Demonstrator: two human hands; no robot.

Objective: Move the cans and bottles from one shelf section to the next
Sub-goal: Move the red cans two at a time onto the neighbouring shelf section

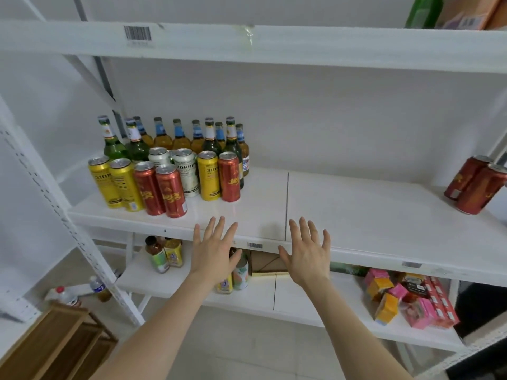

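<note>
1. Left hand [212, 252] and right hand [308, 255] are held flat, fingers spread, empty, before the shelf [356, 212] edge.
2. Cans [167, 185], some lettered "SIDKRO", and glass bottles [179, 137] are clustered left; two red cans [473, 185] far right.

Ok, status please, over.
Left hand, right hand open, empty. Cans and bottles grouped in left section; two red cans at far right. Nothing blocking.

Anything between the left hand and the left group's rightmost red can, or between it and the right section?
Nothing visible: bare shelf between left hand and red can; right section holds only two red cans at its far end.
</note>
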